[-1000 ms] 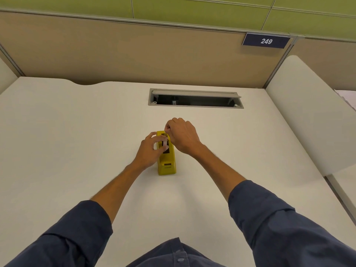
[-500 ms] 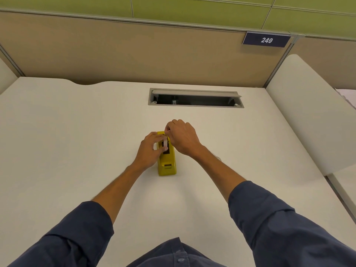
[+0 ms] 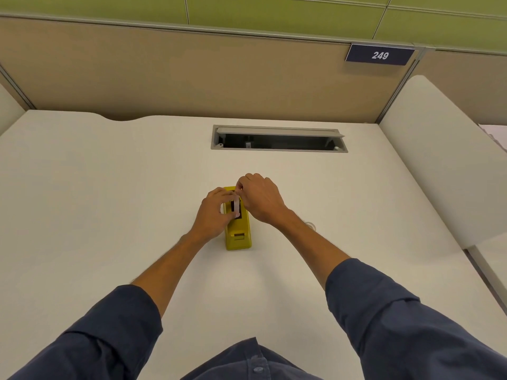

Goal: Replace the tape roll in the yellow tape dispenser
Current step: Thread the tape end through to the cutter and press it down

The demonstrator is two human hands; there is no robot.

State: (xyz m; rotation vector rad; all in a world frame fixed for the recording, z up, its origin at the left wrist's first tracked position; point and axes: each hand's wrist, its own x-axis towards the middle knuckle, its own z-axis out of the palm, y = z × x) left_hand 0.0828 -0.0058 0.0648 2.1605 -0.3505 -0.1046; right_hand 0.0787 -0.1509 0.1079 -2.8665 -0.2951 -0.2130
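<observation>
Yellow tape dispenser (image 3: pixel 238 231) lies lengthwise at mid desk (image 3: pixel 109 201), cutter end toward the person. Tape roll (image 3: pixel 236 206) stands on edge in or just above the dispenser's dark well; cannot tell whether it is seated. Left hand (image 3: pixel 212 216) has thumb and fingers closed on the roll's near and left side. Right hand (image 3: pixel 260 200) pinches together at the roll's far top, on the roll or a loose tape end; which one is too small to make out. Risks, as judged: roll could go in crooked and jam if pressed before it lines up; a freed end could stick to a finger or fold onto itself; the light dispenser could slide, since neither hand clearly pins it. Behind, the cable slot (image 3: pixel 278 138) in the desk stands lid up, contents dark and indistinct.
</observation>
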